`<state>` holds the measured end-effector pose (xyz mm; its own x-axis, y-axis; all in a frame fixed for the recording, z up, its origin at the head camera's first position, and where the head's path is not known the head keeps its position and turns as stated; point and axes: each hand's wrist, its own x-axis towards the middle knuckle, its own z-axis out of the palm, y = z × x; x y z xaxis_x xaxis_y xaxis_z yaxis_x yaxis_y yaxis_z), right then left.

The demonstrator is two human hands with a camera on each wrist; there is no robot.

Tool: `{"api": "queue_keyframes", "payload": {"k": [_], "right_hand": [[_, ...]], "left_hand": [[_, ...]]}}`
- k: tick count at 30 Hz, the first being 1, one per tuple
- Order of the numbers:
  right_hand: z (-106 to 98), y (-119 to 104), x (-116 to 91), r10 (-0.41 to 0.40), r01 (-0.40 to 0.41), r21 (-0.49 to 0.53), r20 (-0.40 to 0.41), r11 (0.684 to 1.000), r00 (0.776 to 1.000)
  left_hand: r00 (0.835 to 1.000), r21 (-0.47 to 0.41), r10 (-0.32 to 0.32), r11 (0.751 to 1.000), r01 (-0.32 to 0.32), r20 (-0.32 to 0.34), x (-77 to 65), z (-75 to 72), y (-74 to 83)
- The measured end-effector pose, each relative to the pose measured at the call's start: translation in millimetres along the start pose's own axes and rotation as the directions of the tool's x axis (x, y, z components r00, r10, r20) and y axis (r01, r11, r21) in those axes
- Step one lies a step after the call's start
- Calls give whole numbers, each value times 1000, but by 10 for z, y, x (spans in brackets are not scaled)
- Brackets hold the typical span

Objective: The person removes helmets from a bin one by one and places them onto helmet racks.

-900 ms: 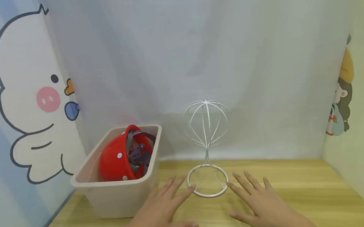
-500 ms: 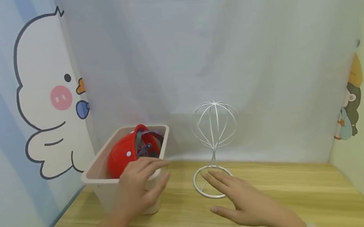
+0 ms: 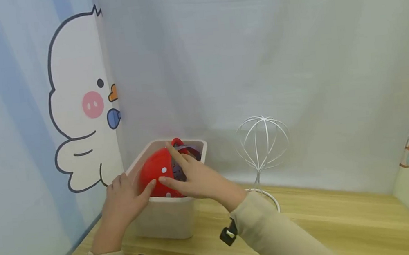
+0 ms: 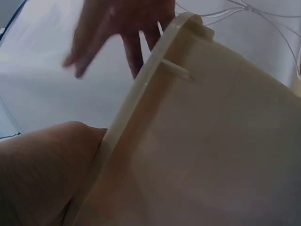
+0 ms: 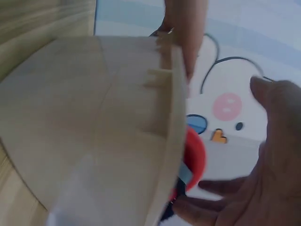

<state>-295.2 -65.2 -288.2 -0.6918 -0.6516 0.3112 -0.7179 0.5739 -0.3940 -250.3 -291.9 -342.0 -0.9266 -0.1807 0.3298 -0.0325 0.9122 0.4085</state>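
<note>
A red helmet (image 3: pixel 153 169) with white dots lies on its side in a cream plastic bin (image 3: pixel 165 219), its dark inner straps facing right. My right hand (image 3: pixel 198 177) is over the helmet's open side, fingers extended, thumb pointing at the dotted shell. In the right wrist view that hand's fingers hang close by the helmet's red rim (image 5: pixel 196 157). My left hand (image 3: pixel 120 199) is at the bin's left front rim, its thumb stretched toward the shell and its fingertips partly hidden behind the edge. The bin's wall (image 4: pixel 202 127) fills much of the left wrist view.
A white wire stand (image 3: pixel 258 169) with a round cage top stands right of the bin, its base ring partly behind my right forearm. Under both is a wood-grain table (image 3: pixel 328 222). A grey curtain (image 3: pixel 257 56) hangs behind, and a cartoon-printed wall (image 3: pixel 77 74) rises at left.
Both hands have moved from the table in front of the wire stand, leftward and up to the bin and helmet. The view has turned left. Helmet, bin and stand keep their places.
</note>
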Motion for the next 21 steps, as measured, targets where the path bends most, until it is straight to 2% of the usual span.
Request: {"api": "queue_keyframes", "payload": {"k": [2, 4, 6, 8, 11, 15, 21], "right_hand": [[145, -55, 252, 133, -133, 10, -5, 991, 991], [312, -76, 454, 237, -235, 41, -34, 971, 971], [493, -81, 611, 306, -302, 56, -89, 952, 948], [600, -42, 652, 354, -350, 52, -136, 935, 925], [679, -31, 697, 377, -378, 31, -194, 925, 906], [687, -81, 746, 362, -365, 23, -197, 931, 911], [705, -128, 760, 357, -366, -14, -183, 931, 916]], "left_hand": [[1000, -22, 14, 1000, -14, 22, 9, -3, -49], [999, -56, 19, 998, -17, 46, 3, -29, -86], [997, -86, 21, 996, -14, 78, -10, -67, -120], [994, -106, 31, 994, -20, 107, -21, -64, -79], [993, -96, 47, 995, -37, 104, -25, -90, -54], [995, -62, 55, 997, -50, 83, -22, -144, -85], [993, -60, 53, 997, -47, 105, -33, -144, -141]]}}
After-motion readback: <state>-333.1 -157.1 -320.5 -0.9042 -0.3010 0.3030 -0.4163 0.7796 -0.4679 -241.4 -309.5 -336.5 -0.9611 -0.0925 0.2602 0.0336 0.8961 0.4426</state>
